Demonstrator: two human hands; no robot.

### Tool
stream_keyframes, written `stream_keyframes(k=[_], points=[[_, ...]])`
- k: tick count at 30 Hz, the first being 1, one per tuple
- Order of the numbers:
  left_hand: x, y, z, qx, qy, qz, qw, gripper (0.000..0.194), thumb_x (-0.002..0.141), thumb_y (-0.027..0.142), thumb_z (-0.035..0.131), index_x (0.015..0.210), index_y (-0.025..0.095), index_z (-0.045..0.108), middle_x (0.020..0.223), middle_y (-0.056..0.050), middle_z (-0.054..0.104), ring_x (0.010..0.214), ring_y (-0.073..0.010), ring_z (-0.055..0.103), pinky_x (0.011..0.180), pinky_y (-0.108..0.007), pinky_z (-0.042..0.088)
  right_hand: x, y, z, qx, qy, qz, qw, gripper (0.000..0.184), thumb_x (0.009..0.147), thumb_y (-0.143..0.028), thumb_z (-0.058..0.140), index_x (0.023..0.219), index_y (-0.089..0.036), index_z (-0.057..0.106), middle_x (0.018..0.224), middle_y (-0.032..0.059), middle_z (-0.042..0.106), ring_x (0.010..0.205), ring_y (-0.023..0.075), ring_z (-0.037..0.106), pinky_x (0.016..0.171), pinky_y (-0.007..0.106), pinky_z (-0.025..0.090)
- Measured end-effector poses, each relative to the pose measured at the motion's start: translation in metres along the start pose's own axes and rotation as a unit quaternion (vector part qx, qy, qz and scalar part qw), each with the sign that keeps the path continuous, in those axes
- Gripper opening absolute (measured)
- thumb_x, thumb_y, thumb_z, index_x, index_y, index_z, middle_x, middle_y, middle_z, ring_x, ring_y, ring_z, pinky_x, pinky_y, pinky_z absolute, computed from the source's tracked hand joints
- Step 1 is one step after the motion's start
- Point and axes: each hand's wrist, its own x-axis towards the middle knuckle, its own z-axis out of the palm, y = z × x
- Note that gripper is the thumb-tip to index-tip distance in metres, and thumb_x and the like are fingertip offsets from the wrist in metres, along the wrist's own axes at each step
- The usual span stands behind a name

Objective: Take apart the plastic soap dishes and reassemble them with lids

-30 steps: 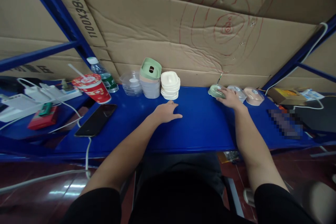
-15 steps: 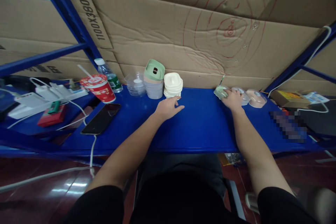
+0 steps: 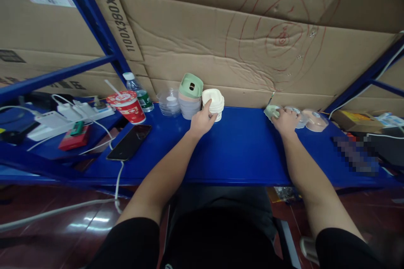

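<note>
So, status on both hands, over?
Left hand at cream rounded-square stacked pieces; right hand on pale-green rounded piece. Red cup with white straw off left.

Light is even and moderate here, with white streaks glaring off the floor (image 3: 91, 222) and a pale sheen on the desk (image 3: 240, 147). The edges bend as through a wide lens, the lower right corner blurs, and a pixelated patch (image 3: 355, 155) hides detail.

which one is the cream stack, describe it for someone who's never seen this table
Along the back of the blue table, find the cardboard wall. The cream stack stands before it, under the left hand. Its pale cream colour sets it apart from the green-topped stack beside it.
</note>
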Motion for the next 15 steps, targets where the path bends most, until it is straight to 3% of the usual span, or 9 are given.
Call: stream_keyframes(k=[6,10,15], points=[[0.0088,-0.0094,-0.0004,-0.009,0.016,-0.001,1.0,0.047,0.109,0.036,0.054,0.152,0.019,0.062,0.111,-0.009,0.082,0.111,-0.0299,0.077,0.1,-0.04,0.055,-0.001,-0.0019,0.0006,-0.018,0.01,0.01,1.0,0.056,0.096,-0.045,0.054,0.14,-0.016,0.073,0.14,0.0243,0.07,0.131,0.0471,0.056,0.111,0.065,0.034],[0.0084,-0.0086,-0.0027,-0.033,0.017,0.002,0.999,0.04,0.11,0.036,0.055,0.145,0.02,0.064,0.104,-0.008,0.083,0.108,-0.0288,0.078,0.097,-0.038,0.055,-0.0029,-0.0033,0.003,-0.016,0.018,0.001,1.0,0.059,0.098,-0.052,0.054,0.139,-0.015,0.073,0.141,0.0256,0.069,0.133,0.0479,0.055,0.112,0.066,0.034],[0.0049,-0.0037,-0.0054,-0.03,0.033,0.018,0.999,0.037,0.11,0.035,0.055,0.144,0.022,0.064,0.104,-0.006,0.084,0.106,-0.0271,0.079,0.097,-0.037,0.054,-0.004,-0.0036,0.0032,0.016,0.024,-0.013,1.0,0.061,0.097,-0.054,0.058,0.14,-0.013,0.072,0.145,0.0281,0.066,0.136,0.0488,0.052,0.119,0.073,0.024]])
